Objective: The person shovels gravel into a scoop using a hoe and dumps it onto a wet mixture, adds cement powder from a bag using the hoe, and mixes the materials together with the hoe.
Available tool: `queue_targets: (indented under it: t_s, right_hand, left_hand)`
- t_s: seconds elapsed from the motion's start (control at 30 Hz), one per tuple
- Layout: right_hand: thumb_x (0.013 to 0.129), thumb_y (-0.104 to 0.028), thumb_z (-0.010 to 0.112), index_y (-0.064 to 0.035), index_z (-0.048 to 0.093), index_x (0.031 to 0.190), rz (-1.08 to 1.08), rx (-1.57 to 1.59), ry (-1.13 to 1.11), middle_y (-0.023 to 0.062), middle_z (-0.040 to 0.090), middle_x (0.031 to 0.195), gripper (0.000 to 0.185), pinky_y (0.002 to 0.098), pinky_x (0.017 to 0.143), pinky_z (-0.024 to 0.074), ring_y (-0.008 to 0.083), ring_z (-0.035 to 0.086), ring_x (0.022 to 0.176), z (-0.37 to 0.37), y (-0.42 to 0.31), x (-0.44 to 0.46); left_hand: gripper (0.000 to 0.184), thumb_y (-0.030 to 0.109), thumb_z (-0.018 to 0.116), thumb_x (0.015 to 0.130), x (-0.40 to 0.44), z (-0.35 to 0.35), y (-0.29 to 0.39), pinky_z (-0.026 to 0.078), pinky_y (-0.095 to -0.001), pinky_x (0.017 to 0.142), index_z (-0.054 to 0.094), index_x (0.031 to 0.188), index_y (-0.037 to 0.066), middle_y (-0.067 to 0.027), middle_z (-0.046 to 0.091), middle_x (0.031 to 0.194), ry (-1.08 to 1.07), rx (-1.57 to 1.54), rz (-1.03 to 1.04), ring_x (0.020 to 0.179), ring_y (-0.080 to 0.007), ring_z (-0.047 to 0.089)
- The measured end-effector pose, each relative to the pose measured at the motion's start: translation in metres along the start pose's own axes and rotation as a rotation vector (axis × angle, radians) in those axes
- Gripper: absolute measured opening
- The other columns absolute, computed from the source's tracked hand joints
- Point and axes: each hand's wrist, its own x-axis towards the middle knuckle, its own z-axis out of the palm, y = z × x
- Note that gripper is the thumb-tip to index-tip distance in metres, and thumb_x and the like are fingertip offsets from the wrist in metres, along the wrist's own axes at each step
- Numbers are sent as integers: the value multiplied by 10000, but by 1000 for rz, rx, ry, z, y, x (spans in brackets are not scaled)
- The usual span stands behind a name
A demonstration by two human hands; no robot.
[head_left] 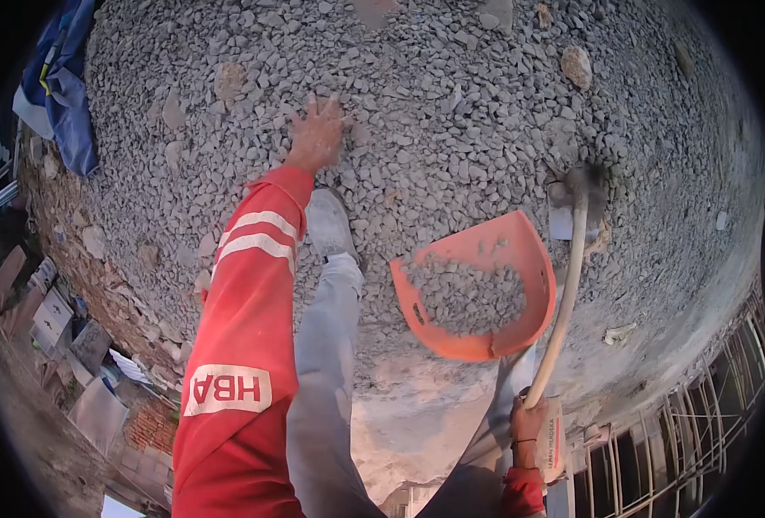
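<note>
My left hand (318, 135) is over the grey gravel (434, 104) at the upper middle, fingers spread, with nothing in it. My right hand (527, 423), at the lower right, is wrapped round the lower end of a wooden handle (564, 324). The handle runs up to a dark metal tool head (581, 186) at the gravel. Between my hands, nearer the right one, lies an orange scoop-shaped basket (538, 298) partly filled with gravel. Its open side faces up and to the left.
My shoe (329, 226) stands on the gravel below my left hand. A blue tarp (70, 112) lies at the upper left. Boards and bricks (151, 427) are at the lower left. Thin bars (667, 440) stand at the lower right. A larger stone (576, 67) sits at the top right.
</note>
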Motion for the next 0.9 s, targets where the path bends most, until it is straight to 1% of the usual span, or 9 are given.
queue_targets:
  t_s: [0.17, 0.27, 0.33, 0.43, 0.47, 0.53, 0.63, 0.7, 0.9]
  right_hand:
    - [797, -31, 591, -36, 503, 852, -54, 29, -18, 18, 488, 590, 104, 265, 396, 361, 103, 455, 424, -18, -63, -14]
    - [742, 12, 604, -8, 523, 806, 122, 149, -119, 52, 502, 628, 105, 296, 503, 404, 132, 472, 522, -54, -128, -70]
    - [746, 16, 617, -11, 522, 799, 30, 139, -203, 36, 505, 610, 112, 297, 487, 402, 129, 471, 509, -61, -135, -85]
    - [758, 20, 643, -23, 527, 785, -73, 240, -323, 12, 524, 601, 126, 279, 457, 407, 110, 491, 491, -31, -171, -92]
    - [770, 17, 652, -25, 533, 782, -27, 348, -405, 8, 535, 596, 126, 251, 440, 406, 91, 502, 471, -12, -223, -94]
    - [794, 27, 633, -20, 538, 803, -172, 540, -558, 8, 523, 576, 106, 237, 433, 406, 86, 504, 457, 48, -287, -78]
    - [783, 20, 656, -3, 543, 852, -241, 841, -777, 9, 512, 585, 135, 256, 413, 392, 92, 480, 448, 161, -394, -45]
    - [787, -3, 639, 1, 571, 865, -216, 897, -874, 30, 539, 619, 104, 280, 450, 409, 120, 508, 496, 220, -460, -30]
    - [854, -93, 566, 36, 657, 888, 201, 1166, -820, 98, 678, 783, 161, 323, 593, 471, 163, 641, 705, 279, -427, -71]
  left_hand:
    - [328, 246, 710, 767, -14, 67, -33, 376, -703, 909, 681, 1087, 182, -150, 363, 1508, 151, 47, 48, 1312, -519, 346]
    - [362, 304, 648, 842, -132, 96, -79, 266, -791, 942, 680, 1186, 196, -131, 426, 1483, -164, 187, -377, 1385, -483, 278]
    - [518, 430, 680, 830, -167, -35, -72, 287, -715, 1022, 649, 1246, 121, -176, 482, 1439, -615, 251, -206, 1405, -410, 314]
    - [830, 554, 750, 737, -145, -77, -77, 359, -551, 1070, 540, 1336, 19, -276, 460, 1423, -373, -664, -217, 1332, -424, 428]
    - [947, 637, 718, 753, -127, -143, -60, 395, -397, 1070, 472, 1396, -13, -263, 501, 1389, -366, -921, -245, 1297, -351, 492]
    - [990, 675, 663, 793, -87, -210, -32, 471, -450, 983, 394, 1447, -19, -241, 512, 1375, -166, -1361, -199, 1278, -332, 504]
    - [957, 469, 749, 808, -14, -265, -8, 511, -474, 942, 292, 1462, -59, -283, 542, 1308, 131, -1390, -329, 1159, -373, 596]
    - [807, 283, 733, 816, 18, -267, -8, 517, -466, 939, 334, 1419, -72, -311, 589, 1222, 280, -1019, -707, 1084, -413, 635]
    - [342, 152, 633, 824, -5, -163, -5, 530, -481, 899, 630, 1100, -49, -291, 661, 1082, 162, -848, -849, 1022, -437, 656]
